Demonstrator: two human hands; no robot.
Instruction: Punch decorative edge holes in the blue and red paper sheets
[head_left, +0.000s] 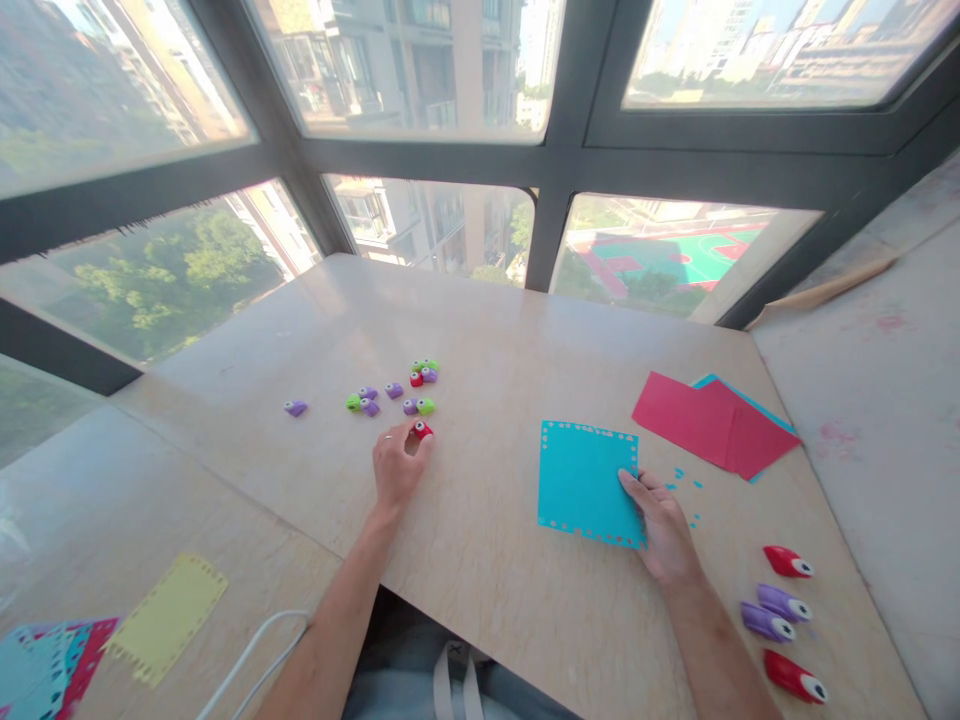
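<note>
My left hand (397,465) reaches forward over the pale table (487,330), its fingers pinched round a small red paper punch (423,430). Just beyond it lie several small purple, green and red punches (405,390), and one purple punch (295,408) sits apart to the left. My right hand (664,530) grips the lower right corner of a blue paper square (585,480) whose edges are punched with small holes. Tiny blue paper bits (686,485) lie scattered beside that hand.
Red paper sheets (712,420) over a blue one lie at the right. Larger red and purple punches (784,610) sit near the front right edge. A yellow punched sheet (169,615) and coloured sheets (45,665) lie on the lower left surface. Windows stand behind the table.
</note>
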